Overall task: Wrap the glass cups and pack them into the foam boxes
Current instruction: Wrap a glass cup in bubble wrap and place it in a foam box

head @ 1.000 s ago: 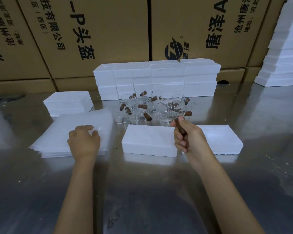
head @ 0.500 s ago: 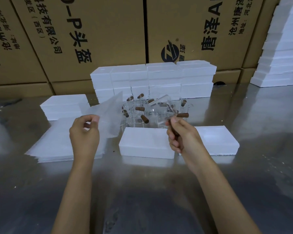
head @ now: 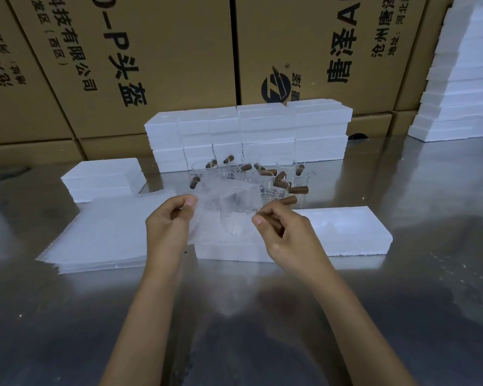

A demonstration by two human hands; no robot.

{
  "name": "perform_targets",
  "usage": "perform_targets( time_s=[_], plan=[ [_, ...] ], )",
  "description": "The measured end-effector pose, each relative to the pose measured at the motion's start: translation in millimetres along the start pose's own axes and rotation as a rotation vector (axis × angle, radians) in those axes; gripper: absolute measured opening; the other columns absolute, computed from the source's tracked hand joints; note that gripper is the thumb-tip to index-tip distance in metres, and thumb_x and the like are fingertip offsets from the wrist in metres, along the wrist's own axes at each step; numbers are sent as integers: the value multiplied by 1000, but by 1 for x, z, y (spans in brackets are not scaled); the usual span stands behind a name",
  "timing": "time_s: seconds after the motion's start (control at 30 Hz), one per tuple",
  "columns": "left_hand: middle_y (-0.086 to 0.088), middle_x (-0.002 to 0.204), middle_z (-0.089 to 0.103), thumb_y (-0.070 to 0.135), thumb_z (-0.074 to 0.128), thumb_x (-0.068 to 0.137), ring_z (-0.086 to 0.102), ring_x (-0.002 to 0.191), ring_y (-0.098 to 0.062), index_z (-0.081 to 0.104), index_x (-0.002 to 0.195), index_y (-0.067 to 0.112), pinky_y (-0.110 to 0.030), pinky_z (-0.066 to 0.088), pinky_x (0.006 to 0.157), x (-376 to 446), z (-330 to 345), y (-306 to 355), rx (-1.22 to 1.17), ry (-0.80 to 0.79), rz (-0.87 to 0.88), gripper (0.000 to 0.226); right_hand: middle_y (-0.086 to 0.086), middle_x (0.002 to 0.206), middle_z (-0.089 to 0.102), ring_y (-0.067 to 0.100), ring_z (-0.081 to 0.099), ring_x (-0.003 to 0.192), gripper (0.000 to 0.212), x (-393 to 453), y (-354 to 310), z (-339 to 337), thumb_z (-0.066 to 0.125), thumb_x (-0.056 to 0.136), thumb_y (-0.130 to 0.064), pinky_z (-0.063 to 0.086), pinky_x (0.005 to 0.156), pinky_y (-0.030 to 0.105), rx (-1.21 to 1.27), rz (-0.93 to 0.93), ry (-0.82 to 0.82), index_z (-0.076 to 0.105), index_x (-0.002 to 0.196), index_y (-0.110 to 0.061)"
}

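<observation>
My right hand [head: 286, 235] grips the brown handle of a clear glass cup [head: 238, 218], held just above a low foam box [head: 229, 247]. My left hand [head: 170, 222] pinches the edge of a thin translucent wrapping sheet [head: 226, 192], which lies against the far side of the cup. A second low foam box [head: 343, 232] adjoins the first on the right. Several more glass cups with brown handles [head: 262, 179] stand clustered behind. A stack of wrapping sheets [head: 109, 232] lies flat to the left.
A wall of stacked foam boxes [head: 248, 135] stands behind the cups, a lower stack [head: 103, 178] at the left and a tall one [head: 463, 79] at the far right. Large cardboard cartons [head: 156, 51] line the back. The metal table [head: 248, 316] stretches toward me.
My left hand lifted one sheet off the stack and carried it right to the cup. My right hand brought the cup nearer and lower, over the foam box.
</observation>
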State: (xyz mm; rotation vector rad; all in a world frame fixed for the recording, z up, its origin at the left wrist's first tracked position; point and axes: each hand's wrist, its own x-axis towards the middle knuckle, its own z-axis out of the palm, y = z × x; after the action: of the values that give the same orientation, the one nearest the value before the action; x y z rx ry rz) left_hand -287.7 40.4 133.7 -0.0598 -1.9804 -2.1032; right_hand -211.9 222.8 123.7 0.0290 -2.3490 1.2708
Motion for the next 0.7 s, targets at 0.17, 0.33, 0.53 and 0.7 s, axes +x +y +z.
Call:
perform_targets(
  time_s=[0.17,0.33,0.53,0.7],
  plan=[
    [24,77,69,19,68,95,56,66,9,74,87,26,-7,44,68,-10,4,11,17,-193,92,12,-12,65,57,11,52,65,16,-1,1,5,51,98,-39,43,62,32,-327,-9,67,52,89,-26],
    [3,94,70,9,69,92,60,87,-19,75,86,19,-27,44,75,-30,20,16,193,-576,262,13,-5,58,55,8,43,49,20,8,-2,3,48,99,-16,33,45,18,523,460,119,60,84,-11],
    [11,94,66,9,67,94,60,89,-8,73,85,28,-20,40,75,-40,29,12,302,-710,326,22,20,114,67,31,64,116,38,8,0,-9,33,91,5,50,100,34,1276,484,-137,60,117,7],
    [3,93,75,7,64,96,67,88,-10,73,102,13,-24,50,75,-44,29,16,67,-856,172,13,20,108,68,23,70,95,30,3,0,-6,54,87,-14,58,74,26,1327,408,-201,59,112,2]
  ],
)
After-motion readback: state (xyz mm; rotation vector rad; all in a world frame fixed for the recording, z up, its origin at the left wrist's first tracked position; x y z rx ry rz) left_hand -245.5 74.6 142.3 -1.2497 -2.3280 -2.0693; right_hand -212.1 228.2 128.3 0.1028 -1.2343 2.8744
